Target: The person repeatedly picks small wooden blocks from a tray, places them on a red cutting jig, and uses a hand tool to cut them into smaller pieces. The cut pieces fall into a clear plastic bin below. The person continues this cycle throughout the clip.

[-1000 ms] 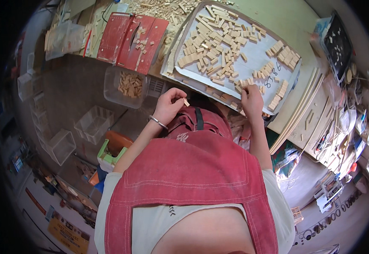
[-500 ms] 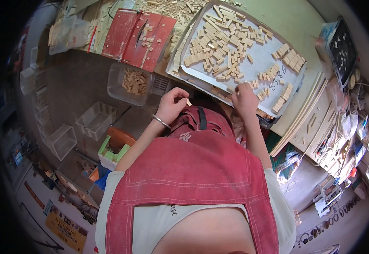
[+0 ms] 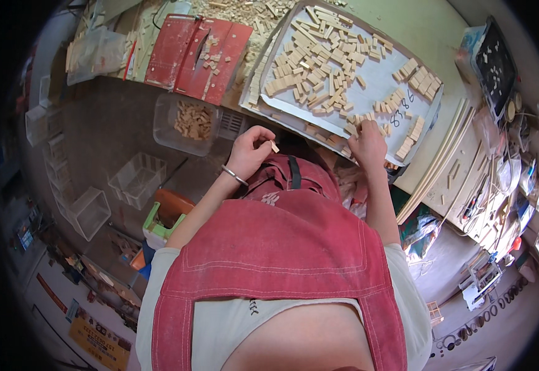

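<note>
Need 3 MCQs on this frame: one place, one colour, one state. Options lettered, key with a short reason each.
1. Where is the right hand?
A. at the near edge of the tray of wooden blocks
B. inside the clear tub
C. on the red saw table

2. What colour is the apron?
A. blue
B. red
C. green

3. What is the left hand doing?
A. lying flat and empty
B. pinching a small wooden block
C. gripping a clear tub

Key: A, its fingers rest among blocks at the tray's near rim; B, the fabric is faded red; B, the block sits at its fingertips.

Right hand (image 3: 368, 143) now further up the tray (image 3: 399, 77); left hand (image 3: 251, 151) unchanged
</note>
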Available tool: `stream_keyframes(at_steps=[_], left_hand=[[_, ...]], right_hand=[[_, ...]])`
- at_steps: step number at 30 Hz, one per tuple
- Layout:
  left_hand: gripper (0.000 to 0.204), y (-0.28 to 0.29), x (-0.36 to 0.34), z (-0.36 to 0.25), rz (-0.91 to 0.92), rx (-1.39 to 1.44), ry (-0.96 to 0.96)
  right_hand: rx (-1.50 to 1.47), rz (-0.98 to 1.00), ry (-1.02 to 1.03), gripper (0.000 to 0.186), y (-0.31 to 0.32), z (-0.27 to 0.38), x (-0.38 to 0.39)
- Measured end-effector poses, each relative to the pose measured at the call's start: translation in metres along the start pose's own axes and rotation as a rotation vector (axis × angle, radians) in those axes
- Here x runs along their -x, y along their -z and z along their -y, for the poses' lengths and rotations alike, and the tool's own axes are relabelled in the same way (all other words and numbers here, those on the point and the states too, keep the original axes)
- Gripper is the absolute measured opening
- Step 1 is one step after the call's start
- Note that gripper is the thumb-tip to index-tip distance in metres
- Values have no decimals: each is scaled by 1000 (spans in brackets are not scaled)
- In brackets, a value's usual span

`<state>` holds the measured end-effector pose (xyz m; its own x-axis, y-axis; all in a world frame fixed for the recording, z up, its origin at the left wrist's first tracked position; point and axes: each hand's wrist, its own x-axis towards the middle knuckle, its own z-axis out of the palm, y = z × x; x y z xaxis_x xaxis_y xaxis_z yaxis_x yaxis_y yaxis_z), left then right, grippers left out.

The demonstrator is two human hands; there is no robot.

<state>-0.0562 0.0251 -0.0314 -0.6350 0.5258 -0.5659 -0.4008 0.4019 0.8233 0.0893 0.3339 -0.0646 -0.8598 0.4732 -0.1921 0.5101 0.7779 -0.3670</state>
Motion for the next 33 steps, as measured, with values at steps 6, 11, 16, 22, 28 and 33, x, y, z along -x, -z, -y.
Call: stream_keyframes(at_steps=[6,11,16,22,28,33], left_hand=[[13,21,4,-13,-92,192,-7],[12,55,13,-30,-135,289,-70],[15,107,18,-32,-282,202,-223],[10,184,-6,-45,-534,-292,-481],[14,203,-55,-47,-631,-630,-708],[14,218,-76,-35,-617,-740,-720]], right_hand=[[-1535,406,-552,31,7,6,8],[-1987,542,-535,30,15,77,11],[-1884,565,-496,22,-4,132,5],[-1005,270,24,14,-21,245,-10],[-376,-147,423,19,-41,322,-46],[-216,-238,394,18,-63,350,-70]])
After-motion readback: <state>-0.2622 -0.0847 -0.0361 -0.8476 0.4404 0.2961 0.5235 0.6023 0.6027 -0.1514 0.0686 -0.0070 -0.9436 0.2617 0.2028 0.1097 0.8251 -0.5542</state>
